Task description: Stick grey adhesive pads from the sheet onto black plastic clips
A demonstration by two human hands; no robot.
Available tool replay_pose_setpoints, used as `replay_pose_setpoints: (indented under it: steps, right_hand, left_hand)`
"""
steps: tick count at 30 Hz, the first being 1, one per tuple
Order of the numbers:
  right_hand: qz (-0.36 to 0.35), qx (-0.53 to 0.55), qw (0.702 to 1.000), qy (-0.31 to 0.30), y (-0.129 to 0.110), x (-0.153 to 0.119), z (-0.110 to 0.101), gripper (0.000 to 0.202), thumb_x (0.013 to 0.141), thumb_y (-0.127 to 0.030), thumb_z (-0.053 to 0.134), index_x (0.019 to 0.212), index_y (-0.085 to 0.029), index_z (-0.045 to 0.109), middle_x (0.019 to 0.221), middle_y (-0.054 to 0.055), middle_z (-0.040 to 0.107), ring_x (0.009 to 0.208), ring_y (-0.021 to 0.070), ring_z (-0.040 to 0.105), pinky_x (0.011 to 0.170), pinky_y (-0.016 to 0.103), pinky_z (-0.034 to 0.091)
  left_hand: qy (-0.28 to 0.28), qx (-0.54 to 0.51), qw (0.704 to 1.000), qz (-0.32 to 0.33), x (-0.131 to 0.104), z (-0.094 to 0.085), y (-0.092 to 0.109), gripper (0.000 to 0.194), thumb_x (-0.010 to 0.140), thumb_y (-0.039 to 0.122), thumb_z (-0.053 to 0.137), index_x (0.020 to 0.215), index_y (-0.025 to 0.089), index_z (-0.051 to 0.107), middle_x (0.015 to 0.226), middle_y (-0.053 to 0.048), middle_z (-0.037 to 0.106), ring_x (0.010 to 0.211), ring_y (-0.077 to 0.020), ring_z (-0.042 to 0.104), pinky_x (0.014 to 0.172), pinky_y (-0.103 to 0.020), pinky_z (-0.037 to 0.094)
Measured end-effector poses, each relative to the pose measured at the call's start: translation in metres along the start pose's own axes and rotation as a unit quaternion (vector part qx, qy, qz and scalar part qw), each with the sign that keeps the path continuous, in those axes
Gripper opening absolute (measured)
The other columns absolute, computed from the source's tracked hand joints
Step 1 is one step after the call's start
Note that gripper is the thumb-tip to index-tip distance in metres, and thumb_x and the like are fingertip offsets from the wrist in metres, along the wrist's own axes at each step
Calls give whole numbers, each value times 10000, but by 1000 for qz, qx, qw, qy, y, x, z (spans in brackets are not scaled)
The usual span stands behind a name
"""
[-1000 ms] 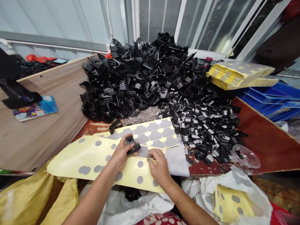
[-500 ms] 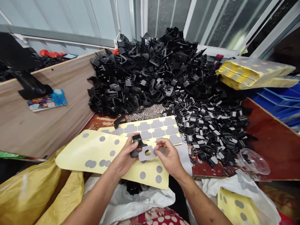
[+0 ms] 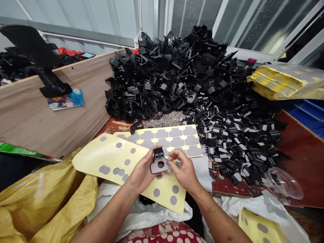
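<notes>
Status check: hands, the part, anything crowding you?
Left hand grips black clip. Right hand pinches grey pad against it. Yellow sheet lies beneath; clip pile sits beyond, apart.

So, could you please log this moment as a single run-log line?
left hand: holds black plastic clip | right hand: pressing grey pad onto clip | below: yellow backing sheet | behind: pile of black parts

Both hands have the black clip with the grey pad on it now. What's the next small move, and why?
Probably press the grey pad flat with the right hand thumb, while the left hand steadies the black clip. The pad sits on the clip with its hole showing, both hands pinching it, above the yellow backing sheet.
</notes>
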State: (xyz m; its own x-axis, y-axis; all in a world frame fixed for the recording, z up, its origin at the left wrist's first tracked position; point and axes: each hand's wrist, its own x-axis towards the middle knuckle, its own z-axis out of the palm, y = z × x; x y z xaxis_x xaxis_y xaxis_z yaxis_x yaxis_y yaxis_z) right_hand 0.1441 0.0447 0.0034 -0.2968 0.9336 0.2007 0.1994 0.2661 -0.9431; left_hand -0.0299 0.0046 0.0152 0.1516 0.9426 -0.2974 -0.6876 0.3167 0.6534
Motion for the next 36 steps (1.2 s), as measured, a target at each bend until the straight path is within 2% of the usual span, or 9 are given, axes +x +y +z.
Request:
replay_pose_setpoints:
  steps: [9,14,18,21,24,26,29,31,36]
  right_hand:
    - [-34,-56,998,-5,-2,1,5,146,871,-156,579,982,-242,619,890,11,686,860,183,669,817,312,541]
    - [-71,-103,992,-11,0,-2,9,172,886,-140,551,1014,-246,590,919,17,673,883,192,666,828,318,529]
    - [-137,-205,969,-2,4,-11,20,295,895,-110,522,1161,-237,539,1003,65,638,926,225,632,841,361,523]
    - [-207,-312,927,24,5,-15,22,444,927,-141,540,1361,-221,489,1219,155,581,1075,293,589,929,463,492]
    - [-196,-388,896,87,3,-16,4,590,891,-322,700,1427,-210,482,1347,203,520,1197,389,523,1001,574,423]
    - [-161,-386,905,71,3,-19,-15,530,872,-341,736,1346,-205,541,1274,173,574,1165,369,542,984,535,435]
    - [-118,-401,908,-13,8,-32,-41,264,905,-264,701,1154,-237,617,1110,96,650,1050,300,584,900,447,450]
    - [-98,-451,886,-34,14,-43,-48,308,887,-315,745,1161,-241,627,1133,105,662,1062,319,575,905,468,427]
    - [-82,-498,862,-41,32,-58,-39,560,801,-296,826,1305,-226,594,1173,136,650,1091,356,569,967,539,410]
  left_hand:
    - [-1,-13,1000,9,0,-4,-1,444,938,520,631,1297,263,588,1063,-68,644,795,-212,655,645,-335,538]
    - [-12,49,998,33,-1,-7,-8,560,830,315,755,1332,307,509,1058,-28,640,725,-161,645,642,-290,511]
    - [76,139,981,116,4,-4,-22,516,804,283,786,1229,308,496,959,27,579,675,-124,577,533,-220,469]
    - [124,171,966,146,6,-4,-31,468,803,299,787,1177,290,506,919,36,548,652,-114,545,516,-209,479]
    - [152,184,960,150,0,-7,-30,510,780,305,805,1197,294,511,905,36,552,638,-118,544,495,-209,482]
    - [174,212,949,153,-10,-10,-23,566,738,304,839,1213,293,531,879,37,555,653,-130,557,496,-209,492]
    - [184,308,921,150,-36,-23,-12,589,713,288,847,1239,294,581,839,26,594,631,-147,580,527,-235,533]
    - [151,403,888,158,-55,-38,-10,556,723,230,804,1246,301,631,900,-12,678,672,-180,652,608,-271,584]
    - [21,642,734,219,-94,-91,-31,633,769,130,663,1341,400,667,1244,-48,746,1105,-286,726,948,-372,594]
